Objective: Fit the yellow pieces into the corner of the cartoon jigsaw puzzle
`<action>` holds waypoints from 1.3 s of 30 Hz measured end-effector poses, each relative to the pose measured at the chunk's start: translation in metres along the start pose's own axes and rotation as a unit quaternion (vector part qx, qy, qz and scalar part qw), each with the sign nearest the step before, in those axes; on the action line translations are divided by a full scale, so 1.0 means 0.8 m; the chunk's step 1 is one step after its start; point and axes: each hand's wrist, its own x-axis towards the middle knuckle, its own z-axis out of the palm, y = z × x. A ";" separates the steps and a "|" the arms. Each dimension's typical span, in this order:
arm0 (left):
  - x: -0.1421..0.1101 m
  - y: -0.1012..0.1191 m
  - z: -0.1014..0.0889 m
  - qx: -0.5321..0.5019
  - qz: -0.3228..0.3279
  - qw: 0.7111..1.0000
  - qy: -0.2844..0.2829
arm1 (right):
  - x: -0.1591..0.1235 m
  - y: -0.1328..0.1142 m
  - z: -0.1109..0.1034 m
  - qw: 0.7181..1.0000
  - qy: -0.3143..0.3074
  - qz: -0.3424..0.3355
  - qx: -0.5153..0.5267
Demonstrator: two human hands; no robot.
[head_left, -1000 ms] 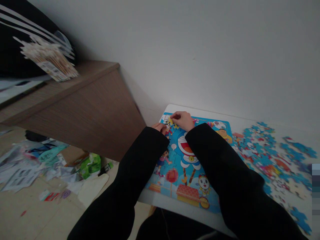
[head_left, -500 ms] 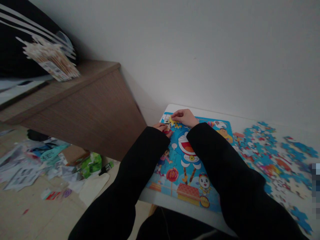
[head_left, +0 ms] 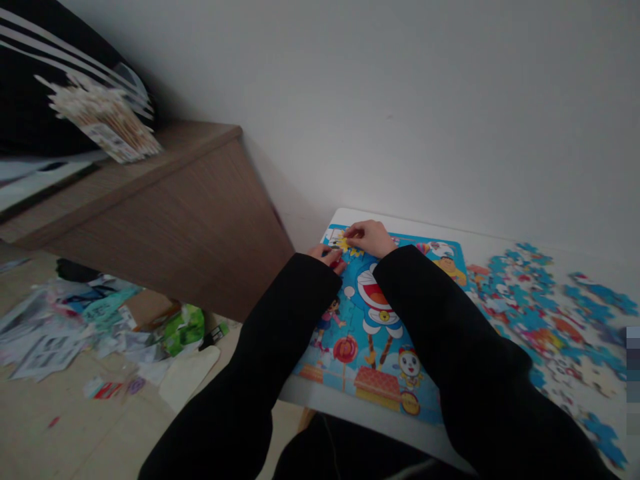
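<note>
Black-sleeved arms aslant over the puzzle, right hand narrowly pinched, left hand beside, grip unclear

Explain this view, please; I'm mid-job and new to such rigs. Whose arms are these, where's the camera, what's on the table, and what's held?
There is no machine here: these are a person's own bare hands, in black sleeves. The camera sits on their head, looking forward and down. On the white table lies a colourful jigsaw, with loose pieces spread to its right. The left hand rests at the jigsaw's left side; the right hand has its fingertips at a yellow patch near the far left corner. Whether they pinch a piece is too small to tell.
</note>
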 end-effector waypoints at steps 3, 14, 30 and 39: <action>-0.001 -0.001 0.001 0.000 -0.010 1.000 -0.010 | 0.000 0.005 -0.007 1.000 -0.028 0.005 -0.012; -0.002 -0.007 0.009 0.020 0.027 0.999 0.028 | 0.000 0.013 -0.011 0.998 -0.066 -0.004 -0.018; -0.005 -0.002 0.016 0.028 0.019 0.999 0.021 | -0.004 -0.012 -0.015 0.985 -0.066 0.078 -0.138; -0.013 -0.015 0.036 -0.024 0.021 0.998 0.051 | 0.002 0.007 -0.017 0.994 -0.094 0.007 -0.057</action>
